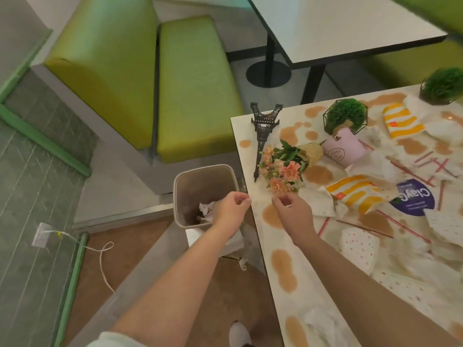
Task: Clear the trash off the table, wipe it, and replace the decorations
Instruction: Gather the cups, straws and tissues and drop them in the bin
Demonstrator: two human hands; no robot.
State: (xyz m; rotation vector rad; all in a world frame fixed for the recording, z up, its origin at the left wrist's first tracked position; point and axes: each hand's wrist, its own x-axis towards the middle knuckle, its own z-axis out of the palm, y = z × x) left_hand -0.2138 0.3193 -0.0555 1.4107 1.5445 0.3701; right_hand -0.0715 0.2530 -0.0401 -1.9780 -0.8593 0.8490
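Nearest, the left hand [231, 206] hangs over the beige trash bin [180, 196], which stands on the floor just left of the table [253, 156] and holds crumpled paper, its fingers loosely curled with nothing visibly held; the right hand [292, 209] hovers over the table's near-left edge, thumb and fingertips drawn together, though whether they pinch anything I cannot tell. Just beyond lie a tipped flower bouquet [283, 166] and a toppled tower model [264, 128], with striped wrappers [355, 191], napkins, straws and brown spills to the right. Farther stand two green potted plants [344, 115].
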